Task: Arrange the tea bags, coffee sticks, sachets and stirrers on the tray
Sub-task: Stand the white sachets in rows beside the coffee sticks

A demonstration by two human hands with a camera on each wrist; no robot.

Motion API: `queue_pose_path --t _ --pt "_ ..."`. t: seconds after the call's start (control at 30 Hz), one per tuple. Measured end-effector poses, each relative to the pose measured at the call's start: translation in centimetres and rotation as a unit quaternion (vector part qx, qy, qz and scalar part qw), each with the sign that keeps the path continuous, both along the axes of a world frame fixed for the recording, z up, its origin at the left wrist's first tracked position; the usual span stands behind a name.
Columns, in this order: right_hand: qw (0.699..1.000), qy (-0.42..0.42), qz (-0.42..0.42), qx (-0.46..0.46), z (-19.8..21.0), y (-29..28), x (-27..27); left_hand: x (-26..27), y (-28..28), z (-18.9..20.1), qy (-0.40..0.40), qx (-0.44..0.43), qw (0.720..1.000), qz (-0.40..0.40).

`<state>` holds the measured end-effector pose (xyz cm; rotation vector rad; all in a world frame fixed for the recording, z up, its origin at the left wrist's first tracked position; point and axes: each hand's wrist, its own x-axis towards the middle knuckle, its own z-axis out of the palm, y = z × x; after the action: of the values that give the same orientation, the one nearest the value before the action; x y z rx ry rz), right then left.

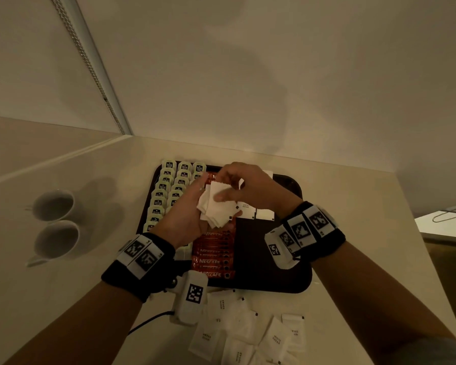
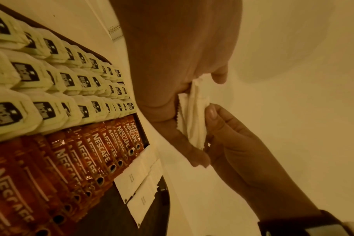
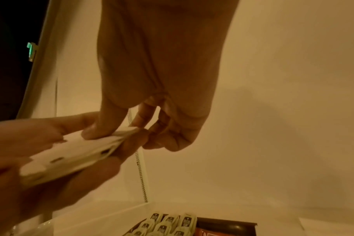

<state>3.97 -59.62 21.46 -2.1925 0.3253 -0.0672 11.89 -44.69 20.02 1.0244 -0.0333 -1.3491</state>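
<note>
My left hand (image 1: 192, 206) holds a fanned stack of white sugar sachets (image 1: 217, 206) above the dark tray (image 1: 279, 280). My right hand (image 1: 237, 185) pinches the top sachet of that stack, thumb on its face. The left wrist view shows the sachets (image 2: 194, 118) squeezed between both hands; the right wrist view shows the stack (image 3: 75, 153) edge-on. On the tray lie rows of pale green tea bags (image 1: 166, 191) at the left, red coffee sticks (image 1: 213, 256) in the middle and white sachets (image 1: 257, 213) laid flat to their right.
Several loose sugar sachets (image 1: 248, 330) lie on the counter in front of the tray. Two white cups (image 1: 54, 222) stand at the left. A wall runs close behind the tray, and the counter edge drops off at the right.
</note>
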Motion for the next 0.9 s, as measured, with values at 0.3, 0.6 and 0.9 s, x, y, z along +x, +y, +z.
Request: queue_pose_path --t 0.3,0.6,0.9 --pt "1.0 -0.005 0.003 -0.002 0.8 -0.3 -0.1 -0.5 0.7 -0.8 -0.159 0.039 0.986 0.024" --pt "1.0 0.003 0.025 0.002 0.2 0.7 -0.2 -1.1 0.8 -1.2 -0.239 0.054 0.969 0.034" --pt "0.999 0.029 -0.013 -0.032 0.9 -0.3 -0.4 -0.6 1.2 -2.1 -0.236 0.065 0.968 0.056"
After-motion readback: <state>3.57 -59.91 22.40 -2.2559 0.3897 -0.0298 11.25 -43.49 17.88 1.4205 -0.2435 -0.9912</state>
